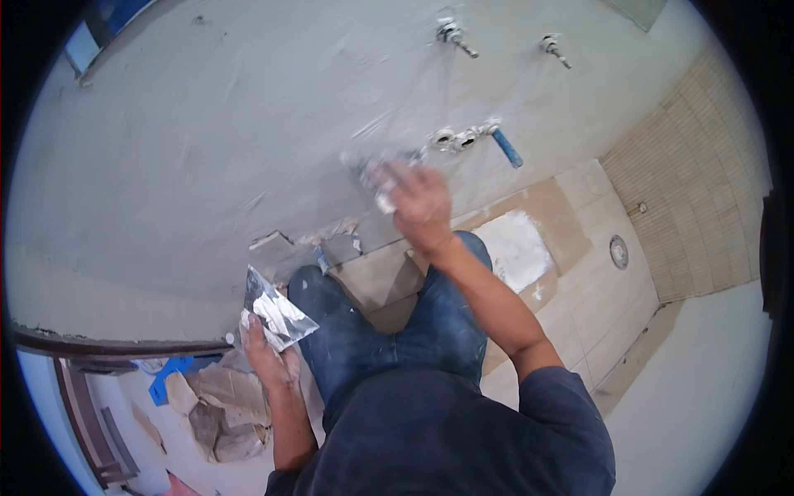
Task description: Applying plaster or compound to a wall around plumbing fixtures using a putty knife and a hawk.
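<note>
My left hand point(269, 357) is closed round a flat, shiny metal filling knife point(285, 321) that carries a thick smear of white plaster. It is low beside my left knee, close to the wall. My right hand point(422, 207) is raised ahead of me and grips a putty knife point(364, 165), its blade against the grey plastered wall point(198, 132). Motion blurs this blade, and my fingers hide most of its handle. Just right of it, pipe outlets point(455, 139) stick out of the wall, one with a blue plug point(506, 149).
Two valve stems point(453, 35) point(552, 48) project higher on the wall. Below, blue-wrapped pipe ends point(321, 258) come out near my knees. A white-powdered board point(517, 248) lies on the floor at right, near a round drain point(618, 251). Crumpled brown paper point(223, 413) lies beyond the wall edge at lower left.
</note>
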The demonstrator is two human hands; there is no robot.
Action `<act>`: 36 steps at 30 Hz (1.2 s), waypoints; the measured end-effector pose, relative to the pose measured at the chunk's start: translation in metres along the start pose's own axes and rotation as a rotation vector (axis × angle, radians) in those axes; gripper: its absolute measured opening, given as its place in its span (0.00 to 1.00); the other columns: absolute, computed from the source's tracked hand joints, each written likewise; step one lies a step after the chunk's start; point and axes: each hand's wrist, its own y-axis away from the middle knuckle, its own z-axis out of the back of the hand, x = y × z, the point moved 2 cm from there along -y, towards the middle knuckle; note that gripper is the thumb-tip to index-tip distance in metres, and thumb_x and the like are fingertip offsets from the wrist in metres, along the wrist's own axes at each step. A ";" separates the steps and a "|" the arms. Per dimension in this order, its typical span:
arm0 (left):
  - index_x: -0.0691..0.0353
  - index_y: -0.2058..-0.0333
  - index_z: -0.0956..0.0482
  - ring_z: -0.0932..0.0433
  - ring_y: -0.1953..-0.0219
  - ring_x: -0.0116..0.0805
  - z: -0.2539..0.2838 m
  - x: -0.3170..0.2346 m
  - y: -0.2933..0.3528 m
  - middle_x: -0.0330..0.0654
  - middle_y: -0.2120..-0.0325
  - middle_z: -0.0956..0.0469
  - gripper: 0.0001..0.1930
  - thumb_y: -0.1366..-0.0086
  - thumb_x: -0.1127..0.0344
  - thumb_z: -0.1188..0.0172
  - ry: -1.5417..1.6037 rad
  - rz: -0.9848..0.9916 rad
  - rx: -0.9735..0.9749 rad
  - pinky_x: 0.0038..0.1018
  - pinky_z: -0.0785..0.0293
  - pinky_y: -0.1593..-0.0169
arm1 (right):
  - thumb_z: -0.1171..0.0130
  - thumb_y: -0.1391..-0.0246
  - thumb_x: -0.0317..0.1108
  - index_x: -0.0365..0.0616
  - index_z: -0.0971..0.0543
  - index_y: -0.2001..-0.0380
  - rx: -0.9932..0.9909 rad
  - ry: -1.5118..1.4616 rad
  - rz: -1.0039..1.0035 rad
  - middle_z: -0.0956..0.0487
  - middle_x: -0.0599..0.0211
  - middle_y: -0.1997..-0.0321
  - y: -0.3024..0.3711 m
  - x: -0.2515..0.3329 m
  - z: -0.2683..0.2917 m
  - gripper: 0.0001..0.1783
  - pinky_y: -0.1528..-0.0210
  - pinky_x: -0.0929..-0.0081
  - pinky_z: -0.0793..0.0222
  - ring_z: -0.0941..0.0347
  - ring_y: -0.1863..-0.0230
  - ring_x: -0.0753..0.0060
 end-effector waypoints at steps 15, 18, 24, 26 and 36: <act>0.65 0.42 0.26 0.18 0.45 0.38 0.004 -0.008 0.012 0.45 0.47 0.19 0.15 0.23 0.67 0.45 -0.002 -0.053 -0.082 0.38 0.21 0.41 | 0.44 0.44 0.27 0.55 0.19 0.39 0.426 -0.080 0.040 0.22 0.62 0.38 0.097 0.025 -0.092 0.28 0.37 0.54 0.31 0.27 0.44 0.55; 0.65 0.43 0.26 0.18 0.46 0.38 0.005 -0.006 0.009 0.44 0.48 0.19 0.15 0.23 0.66 0.44 -0.001 -0.022 -0.068 0.39 0.21 0.41 | 0.41 0.46 0.27 0.49 0.18 0.42 0.253 -0.185 -0.109 0.20 0.59 0.42 0.076 0.009 -0.071 0.26 0.39 0.55 0.28 0.25 0.45 0.51; 0.65 0.43 0.27 0.18 0.48 0.38 -0.010 0.011 -0.003 0.45 0.50 0.19 0.15 0.23 0.65 0.45 -0.030 0.006 -0.014 0.39 0.20 0.43 | 0.41 0.31 0.40 0.37 0.18 0.46 0.368 -1.153 -0.818 0.15 0.61 0.51 0.008 0.029 0.001 0.19 0.42 0.66 0.28 0.21 0.50 0.66; 0.64 0.44 0.26 0.16 0.51 0.36 -0.020 0.026 -0.004 0.44 0.51 0.19 0.13 0.22 0.65 0.45 -0.034 -0.021 -0.043 0.35 0.18 0.48 | 0.42 0.28 0.44 0.35 0.19 0.45 0.388 -1.038 -0.783 0.15 0.67 0.54 0.024 0.055 0.012 0.22 0.43 0.69 0.29 0.24 0.53 0.73; 0.68 0.38 0.33 0.24 0.46 0.29 -0.068 0.048 0.005 0.43 0.47 0.23 0.17 0.20 0.67 0.49 -0.021 -0.185 0.019 0.29 0.27 0.42 | 0.50 0.27 0.35 0.33 0.22 0.41 0.492 -0.698 -0.210 0.21 0.52 0.40 0.087 0.080 0.021 0.20 0.35 0.64 0.32 0.25 0.37 0.58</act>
